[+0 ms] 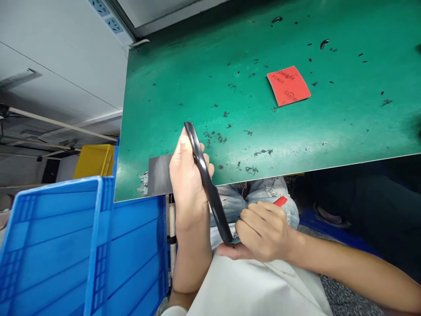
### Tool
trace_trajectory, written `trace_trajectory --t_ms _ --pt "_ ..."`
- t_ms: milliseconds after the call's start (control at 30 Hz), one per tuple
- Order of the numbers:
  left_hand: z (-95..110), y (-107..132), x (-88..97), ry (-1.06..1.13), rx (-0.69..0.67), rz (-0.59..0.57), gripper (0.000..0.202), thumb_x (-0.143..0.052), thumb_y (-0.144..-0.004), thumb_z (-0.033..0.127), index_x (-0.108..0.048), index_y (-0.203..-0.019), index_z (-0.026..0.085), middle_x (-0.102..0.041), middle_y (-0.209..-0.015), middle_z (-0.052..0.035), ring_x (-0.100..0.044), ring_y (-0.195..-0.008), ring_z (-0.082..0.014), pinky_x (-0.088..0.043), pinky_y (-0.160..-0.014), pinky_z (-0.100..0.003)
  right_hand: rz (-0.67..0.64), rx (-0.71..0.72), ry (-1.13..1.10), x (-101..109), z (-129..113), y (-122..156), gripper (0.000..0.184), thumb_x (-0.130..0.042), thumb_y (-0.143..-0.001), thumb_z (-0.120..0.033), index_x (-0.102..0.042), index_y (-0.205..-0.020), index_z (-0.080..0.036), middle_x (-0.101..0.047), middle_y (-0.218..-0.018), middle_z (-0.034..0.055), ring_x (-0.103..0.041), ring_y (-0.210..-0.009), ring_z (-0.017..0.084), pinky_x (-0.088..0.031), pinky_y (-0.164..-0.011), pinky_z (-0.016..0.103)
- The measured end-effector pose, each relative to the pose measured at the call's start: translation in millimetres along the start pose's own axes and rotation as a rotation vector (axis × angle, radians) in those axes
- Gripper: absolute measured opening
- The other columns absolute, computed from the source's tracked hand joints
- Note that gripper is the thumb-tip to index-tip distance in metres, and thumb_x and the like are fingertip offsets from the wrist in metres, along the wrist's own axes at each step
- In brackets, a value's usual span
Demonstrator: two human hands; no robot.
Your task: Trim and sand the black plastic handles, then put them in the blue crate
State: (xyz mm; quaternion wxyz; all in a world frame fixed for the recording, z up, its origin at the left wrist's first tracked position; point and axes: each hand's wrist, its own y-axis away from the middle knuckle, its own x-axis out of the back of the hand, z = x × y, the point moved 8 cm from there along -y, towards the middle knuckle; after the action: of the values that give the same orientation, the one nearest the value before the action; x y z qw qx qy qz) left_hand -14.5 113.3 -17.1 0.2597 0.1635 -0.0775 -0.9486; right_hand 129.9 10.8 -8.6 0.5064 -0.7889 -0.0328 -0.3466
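A long, glossy black curved part (210, 188), seemingly plastic, slants from above the table's front edge down toward my lap. My left hand (189, 171) is wrapped round its upper half, with the thumb along its side. At its lower end my right hand (261, 230) is closed, its thumb beneath the tip of the part. A flat red end (280, 201) sticks out past the right knuckles; the rest of that slim object is hidden in the fist. Something thin and pale shows between the right fingers and the part, too small to make out.
Black shavings (217, 137) lie scattered over the green tabletop (184, 83). A red printed square of sandpaper-like sheet (289, 86) rests toward the right, and a dark grey square (159, 175) lies at the front left corner. Blue crates (59, 245) stand left, a yellow bin (94, 161) behind.
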Motion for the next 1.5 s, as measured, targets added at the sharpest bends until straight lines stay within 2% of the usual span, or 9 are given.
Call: trace_trajectory --t_ms 300,533,700,833,933,1033,1167,1267,1500 --pt "-1 -10 11.6 0.064 0.04 0.106 0.025 -0.064 -0.103 0.043 -0.062 -0.09 0.022 -0.049 -0.069 0.006 -0.038 -0.041 -0.0041 -0.031 -0.037 -0.017 0.089 0.078 -0.016 1 1 -3 0.055 -0.069 -0.096 -0.046 -0.045 -0.052 -0.023 -0.034 -0.052 -0.0036 -0.027 -0.057 0.015 -0.015 -0.054 0.036" --pt "12 -14 27.5 0.27 0.059 0.229 0.022 -0.055 -0.109 0.035 -0.061 -0.093 0.02 -0.047 -0.067 0.0065 -0.031 -0.039 -0.0024 -0.024 -0.033 -0.015 0.08 -0.117 -0.331 14 19 -10 0.059 -0.058 -0.098 -0.07 -0.052 -0.063 -0.022 -0.04 -0.055 -0.0051 -0.034 -0.051 0.013 -0.022 -0.049 0.035" --pt "21 -22 23.6 0.308 -0.005 0.175 0.023 -0.053 -0.109 0.039 -0.064 -0.104 0.02 -0.048 -0.067 0.0071 -0.036 -0.039 -0.0021 -0.029 -0.034 -0.014 -0.009 -0.293 -0.615 11 24 -20 0.015 -0.067 -0.101 -0.032 -0.062 -0.102 -0.018 -0.066 -0.076 -0.0001 -0.06 -0.063 0.012 -0.045 -0.055 0.026" --pt "34 -3 19.9 -0.059 -0.205 -0.079 0.045 -0.044 -0.109 0.054 -0.06 -0.14 0.026 -0.065 -0.141 -0.0127 -0.074 -0.115 -0.0229 -0.066 -0.085 -0.033 0.131 -0.466 -0.776 25 37 -25 0.008 -0.071 -0.097 -0.023 -0.063 -0.099 -0.021 -0.061 -0.074 -0.0024 -0.054 -0.061 0.01 -0.04 -0.051 0.023" --pt "69 49 26.0 -0.695 -0.803 -0.109 0.074 -0.052 -0.106 0.055 -0.017 -0.17 0.041 -0.003 -0.182 -0.0037 -0.014 -0.166 -0.0346 -0.033 -0.128 -0.064 0.204 -0.741 -0.984 25 47 -21 0.013 -0.072 -0.098 -0.033 -0.062 -0.096 -0.025 -0.052 -0.069 -0.0061 -0.045 -0.056 0.009 -0.035 -0.047 0.021" --pt "79 101 14.4 -1.181 -1.304 -0.309 0.11 -0.081 -0.09 0.044 -0.008 -0.172 0.035 -0.001 -0.182 -0.0013 0.006 -0.167 -0.0362 0.002 -0.134 -0.067 0.208 -0.733 -1.117 24 39 -29 0.02 -0.075 -0.097 -0.04 -0.062 -0.093 -0.026 -0.046 -0.066 -0.0086 -0.036 -0.052 0.006 -0.027 -0.044 0.02" --pt "83 117 1.5 -1.22 -1.402 -0.767 0.05 -0.057 -0.101 0.005 -0.056 -0.151 0.01 -0.07 -0.139 -0.0178 -0.061 -0.134 -0.0302 -0.032 -0.127 -0.061 0.045 -0.565 -1.105 30 30 -43 0.028 -0.074 -0.096 -0.049 -0.061 -0.105 -0.025 -0.051 -0.073 -0.0077 -0.039 -0.055 0.005 -0.032 -0.047 0.019" --pt "91 106 -0.2 -1.122 -1.337 -0.749 0.023 -0.053 -0.102 0.005 -0.07 -0.117 0.01 -0.074 -0.095 -0.01 -0.065 -0.092 -0.0208 -0.056 -0.093 -0.039 -0.069 -0.515 -0.947 42 39 -47 0.017 -0.053 -0.108 -0.033 -0.057 -0.122 -0.025 -0.061 -0.09 -0.0011 -0.057 -0.074 0.01 -0.048 -0.064 0.023" --pt "83 108 5.2 -0.911 -1.407 -0.584 0.013 -0.063 -0.096 0.007 -0.064 -0.097 0.02 -0.066 -0.078 -0.0025 -0.059 -0.069 -0.015 -0.047 -0.065 -0.03 -0.107 -0.155 -0.677 60 19 -65 0.03 -0.037 -0.113 -0.031 -0.062 -0.108 -0.014 -0.061 -0.083 0.0016 -0.052 -0.075 0.013 -0.044 -0.069 0.03"
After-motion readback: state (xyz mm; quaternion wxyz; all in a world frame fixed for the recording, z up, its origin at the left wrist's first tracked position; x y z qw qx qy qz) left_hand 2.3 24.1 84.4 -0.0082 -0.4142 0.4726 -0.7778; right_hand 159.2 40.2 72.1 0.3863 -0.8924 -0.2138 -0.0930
